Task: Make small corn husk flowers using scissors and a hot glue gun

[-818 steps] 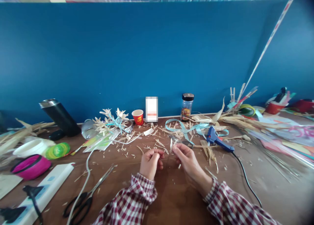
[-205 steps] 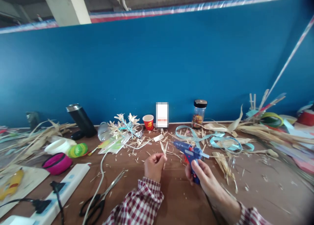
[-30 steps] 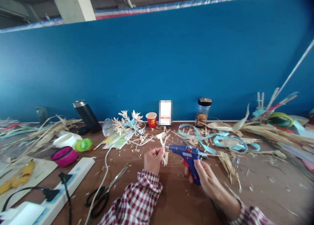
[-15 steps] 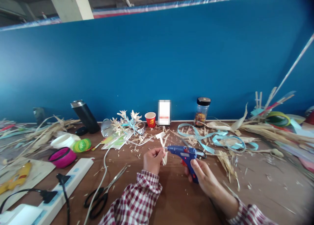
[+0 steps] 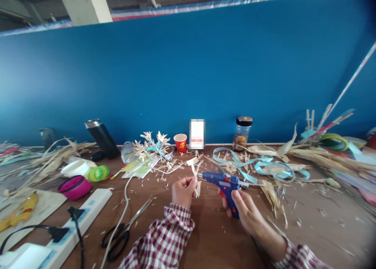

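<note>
Between the closed fingertips of my left hand [image 5: 183, 191] is a small pale corn husk piece [image 5: 198, 189], its strips sticking out above and below the pinch. My right hand [image 5: 242, 206] is wrapped round the handle of a blue glue gun [image 5: 219, 179], with a red light showing on its side. The gun's nozzle points left at the husk piece, close to my left fingertips; whether it touches I cannot tell. A clear glue stick juts from the gun's back end.
Black-handled scissors [image 5: 126, 231] lie left of my left forearm, near a white power strip [image 5: 85, 222]. Husk flowers [image 5: 152, 145], a red paper cup [image 5: 180, 143] and a lidded jar [image 5: 243, 134] stand along the blue partition [image 5: 188, 73]. Blue ribbon [image 5: 276, 169] and husks lie at right.
The glue gun in my right hand has shifted slightly right and its nozzle has drawn back from my left fingertips. My left hand stays in place.
</note>
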Motion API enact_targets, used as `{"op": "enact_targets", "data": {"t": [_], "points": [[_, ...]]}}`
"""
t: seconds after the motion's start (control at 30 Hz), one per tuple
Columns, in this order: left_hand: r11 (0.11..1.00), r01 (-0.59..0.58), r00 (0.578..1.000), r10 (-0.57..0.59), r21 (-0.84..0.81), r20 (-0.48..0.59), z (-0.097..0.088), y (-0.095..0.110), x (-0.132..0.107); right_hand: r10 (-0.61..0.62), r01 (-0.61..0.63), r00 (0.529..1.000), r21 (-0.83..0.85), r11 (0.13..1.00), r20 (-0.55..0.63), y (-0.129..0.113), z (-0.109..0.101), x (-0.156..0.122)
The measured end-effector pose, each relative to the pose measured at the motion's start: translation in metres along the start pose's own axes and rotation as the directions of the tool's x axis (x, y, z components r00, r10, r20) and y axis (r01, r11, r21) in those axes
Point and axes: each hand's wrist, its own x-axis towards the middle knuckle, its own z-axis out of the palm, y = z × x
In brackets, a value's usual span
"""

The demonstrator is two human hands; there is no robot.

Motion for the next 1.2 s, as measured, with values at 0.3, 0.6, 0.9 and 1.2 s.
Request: {"op": "enact_targets", "data": {"t": [0.3,0.6,0.9,1.2], "points": [[1.000,-0.014,0.996,0.014,-0.008,0.087,-0.0021,-0.0005,-0.0002,0.012,-0.012,1.000,-0.026,1.000,0.012,0.0042,0.0010,0.0023],[0.999,-0.045,0.996,0.045,-0.001,0.076,-0.0008,-0.0029,-0.0010,0.013,-0.012,1.000,-0.032,0.999,0.019,0.0061,-0.0005,0.0031],[0.999,-0.052,0.997,0.052,0.012,0.057,-0.0001,-0.0027,-0.0016,0.007,-0.006,1.000,-0.038,0.999,0.021,0.0056,0.0001,0.0029],[0.997,-0.073,0.997,0.074,0.032,-0.015,0.0008,-0.0038,-0.0006,0.015,-0.012,0.999,-0.061,0.998,0.047,0.0068,-0.0010,0.0023]]}}
